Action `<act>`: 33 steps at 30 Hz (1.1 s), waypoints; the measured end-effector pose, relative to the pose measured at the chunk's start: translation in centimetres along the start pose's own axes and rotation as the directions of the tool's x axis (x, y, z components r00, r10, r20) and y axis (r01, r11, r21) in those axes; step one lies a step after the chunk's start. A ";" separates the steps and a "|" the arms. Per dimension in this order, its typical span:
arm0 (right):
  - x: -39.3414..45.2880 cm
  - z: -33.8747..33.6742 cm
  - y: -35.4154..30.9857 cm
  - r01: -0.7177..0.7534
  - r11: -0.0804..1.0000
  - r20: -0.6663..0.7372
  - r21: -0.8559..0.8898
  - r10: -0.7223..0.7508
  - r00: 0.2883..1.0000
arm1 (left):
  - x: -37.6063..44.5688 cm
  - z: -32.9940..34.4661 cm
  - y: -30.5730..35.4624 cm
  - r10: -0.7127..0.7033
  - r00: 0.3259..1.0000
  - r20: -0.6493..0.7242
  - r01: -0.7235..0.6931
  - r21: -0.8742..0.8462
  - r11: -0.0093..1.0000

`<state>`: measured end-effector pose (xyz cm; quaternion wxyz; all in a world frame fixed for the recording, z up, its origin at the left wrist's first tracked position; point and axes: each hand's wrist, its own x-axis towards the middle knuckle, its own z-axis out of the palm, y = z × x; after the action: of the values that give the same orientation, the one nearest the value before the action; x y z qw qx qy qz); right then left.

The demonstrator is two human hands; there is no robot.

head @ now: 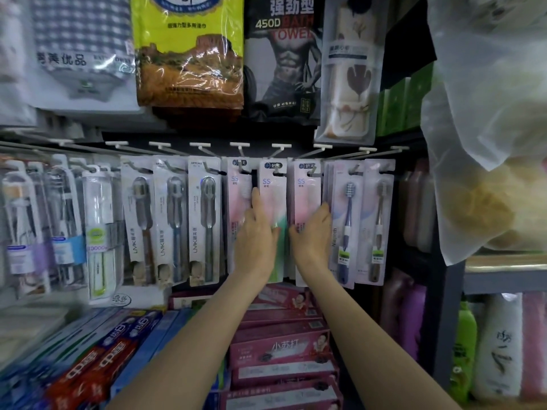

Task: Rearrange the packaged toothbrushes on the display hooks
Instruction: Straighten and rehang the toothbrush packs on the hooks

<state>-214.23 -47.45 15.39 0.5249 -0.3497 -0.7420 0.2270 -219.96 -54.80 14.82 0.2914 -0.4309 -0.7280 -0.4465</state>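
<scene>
Packs: three pink packs hang side by side on hooks at mid-rail, between grey packs to the left and blue-brush packs to the right.
Left hand: left hand lies against the gap between the first and middle pink packs, index finger straight and pointing up along the edge; thumb side appears to pinch the middle pack's lower part, though the exact contact is hidden behind the palm.
Right hand: right hand wraps the third pink pack, fingers curled round its right edge, thumb on the front.
Axis: long axis of each pack vertical; brush heads up by the hang holes, handles down, printed faces outward.
Stage: judged mid-adjustment, both hands squaring or parting neighbouring packs, none lifted off a hook yet.
Risk, tear: pulling down or outward before lifting could rip the card at the hang hole.
Risk, spill: sliding one pack forward could drag those behind it off the hook end onto the pink boxes below.
Risk, knock: right-hand knuckles sit just beside the blue-brush packs; a sideways sweep could set them swinging or unhook them.
Risk, mix: packs look alike, so rehanging on a wrong hook seems easy.
</scene>
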 end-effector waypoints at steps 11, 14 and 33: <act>-0.9 -0.4 0.1 0.079 0.997 0.006 -0.021 -0.079 0.997 | 0.1 -0.3 -0.7 0.061 0.997 0.043 -0.064 0.068 0.996; -0.9 -0.4 0.1 0.062 0.998 0.031 -0.013 -0.061 0.998 | 0.0 -0.7 -0.8 0.068 0.997 0.046 -0.071 0.065 0.995; -6.7 3.3 -3.0 0.434 0.896 0.045 0.098 -0.439 0.897 | -3.0 -4.3 -6.6 0.189 0.966 -0.174 -0.177 0.082 0.981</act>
<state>-216.76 -54.37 12.19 0.5523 -0.1439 -0.8079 0.1464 -224.25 -61.27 11.56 0.4102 -0.4444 -0.6699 -0.4307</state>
